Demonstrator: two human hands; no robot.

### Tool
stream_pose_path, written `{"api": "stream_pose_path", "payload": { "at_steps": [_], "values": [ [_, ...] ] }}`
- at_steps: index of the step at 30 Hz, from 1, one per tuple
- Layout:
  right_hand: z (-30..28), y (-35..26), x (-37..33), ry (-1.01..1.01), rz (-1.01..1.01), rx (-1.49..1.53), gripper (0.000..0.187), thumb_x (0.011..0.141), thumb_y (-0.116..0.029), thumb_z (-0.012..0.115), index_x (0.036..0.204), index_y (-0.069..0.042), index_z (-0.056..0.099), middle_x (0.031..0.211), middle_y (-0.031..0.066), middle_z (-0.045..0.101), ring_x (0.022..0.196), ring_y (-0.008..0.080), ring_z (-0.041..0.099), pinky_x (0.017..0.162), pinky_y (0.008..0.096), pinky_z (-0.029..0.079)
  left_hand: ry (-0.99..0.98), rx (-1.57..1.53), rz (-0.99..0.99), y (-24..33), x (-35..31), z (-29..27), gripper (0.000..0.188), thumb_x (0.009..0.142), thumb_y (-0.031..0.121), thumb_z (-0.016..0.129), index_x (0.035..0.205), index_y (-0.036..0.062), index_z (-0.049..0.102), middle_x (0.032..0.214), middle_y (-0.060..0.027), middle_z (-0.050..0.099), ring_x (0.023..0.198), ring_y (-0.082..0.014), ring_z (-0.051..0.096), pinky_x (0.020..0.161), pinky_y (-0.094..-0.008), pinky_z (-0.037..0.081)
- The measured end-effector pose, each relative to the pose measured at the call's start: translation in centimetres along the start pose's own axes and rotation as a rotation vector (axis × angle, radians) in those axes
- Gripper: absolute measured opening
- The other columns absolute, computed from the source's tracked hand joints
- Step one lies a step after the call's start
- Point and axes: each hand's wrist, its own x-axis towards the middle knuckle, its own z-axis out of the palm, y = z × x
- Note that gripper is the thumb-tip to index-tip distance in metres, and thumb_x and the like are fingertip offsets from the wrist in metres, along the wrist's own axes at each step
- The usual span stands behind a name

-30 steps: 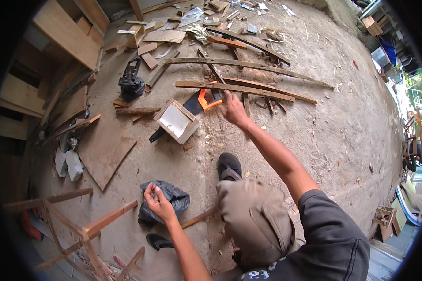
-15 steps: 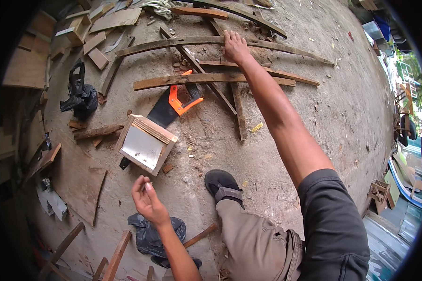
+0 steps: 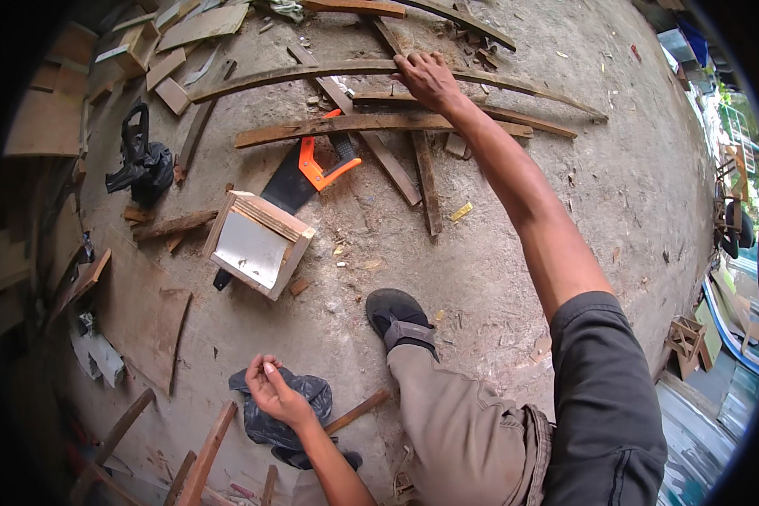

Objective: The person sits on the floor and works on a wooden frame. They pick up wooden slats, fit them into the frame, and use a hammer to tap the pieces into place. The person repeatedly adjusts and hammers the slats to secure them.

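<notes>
My right hand (image 3: pixel 430 81) reaches far forward, its fingers wrapped over a long, thin wooden strip (image 3: pixel 312 72). Nearer to me, a thicker wooden beam (image 3: pixel 312 127) lies across other pieces. A handsaw (image 3: pixel 287 180) with a black blade and orange handle lies on the ground, its grip end by the beam. Partly covering its blade is a small wooden box (image 3: pixel 250 246) with a pale panel inside its frame. My left hand (image 3: pixel 277 395) hovers above a black plastic bag (image 3: pixel 308 390), palm up, with loosely curled fingers and nothing visible in it.
Boards and offcuts (image 3: pixel 202 29) pile up at the far left, near a black tied bag (image 3: pixel 146 160). A flat board (image 3: pixel 156 337) lies at left. Wooden legs (image 3: pixel 207 455) stick up at lower left. My shoe (image 3: pixel 396 319) is on the dusty floor; a small wooden frame (image 3: pixel 686 337) sits right.
The long strip has shifted, its left end swinging toward me and left, with my right hand still on it. Crossing pieces beneath have moved slightly. My left hand has drawn back toward me.
</notes>
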Motion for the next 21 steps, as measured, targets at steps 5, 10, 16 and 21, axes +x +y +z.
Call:
{"api": "stream_pose_path", "payload": {
  "at_steps": [5, 10, 16, 21],
  "values": [
    [-0.7, -1.0, -1.9, 0.323, 0.140, 0.146, 0.046, 0.091, -0.043, 0.055, 0.121, -0.008, 0.050, 0.111, 0.0179, 0.057, 0.106, 0.0299, 0.056, 0.093, 0.0447, 0.039, -0.050, -0.041, 0.059, 0.8, -0.1, 0.5, 0.023, 0.096, 0.007, 0.050, 0.115, -0.0055, 0.052, 0.099, -0.0103, 0.060, 0.088, -0.0145, 0.055, 0.078, -0.0282, 0.047],
    [0.0, -7.8, -7.2, -0.060, -0.009, 0.181, 0.045, 0.090, -0.035, 0.057, 0.124, -0.008, 0.048, 0.112, 0.0143, 0.057, 0.107, 0.0297, 0.056, 0.092, 0.0440, 0.040, -0.032, -0.031, 0.040, 1.0, -2.7, -1.1, 0.024, 0.096, 0.006, 0.049, 0.116, -0.0059, 0.051, 0.098, -0.0106, 0.059, 0.088, -0.0148, 0.055, 0.078, -0.0281, 0.047],
    [-2.4, -7.8, -8.2, -0.098, 0.031, 0.224, 0.042, 0.090, -0.025, 0.056, 0.129, -0.014, 0.046, 0.101, 0.0126, 0.058, 0.097, 0.0288, 0.058, 0.082, 0.0404, 0.042, -0.020, 0.088, 0.071, 3.1, -6.1, -5.2, 0.024, 0.096, 0.008, 0.050, 0.116, -0.0051, 0.053, 0.097, -0.0103, 0.060, 0.087, -0.0148, 0.056, 0.076, -0.0278, 0.047],
    [-10.3, -9.1, -6.3, 0.015, -0.171, 0.660, 0.046, 0.094, -0.038, 0.052, 0.125, -0.004, 0.047, 0.098, 0.0227, 0.062, 0.091, 0.0409, 0.060, 0.077, 0.0481, 0.048, 0.058, -0.028, 0.148, 5.0, -7.3, -8.8, 0.023, 0.096, 0.008, 0.051, 0.115, -0.0048, 0.054, 0.096, -0.0095, 0.061, 0.087, -0.0142, 0.056, 0.076, -0.0261, 0.047]
  ]
}}
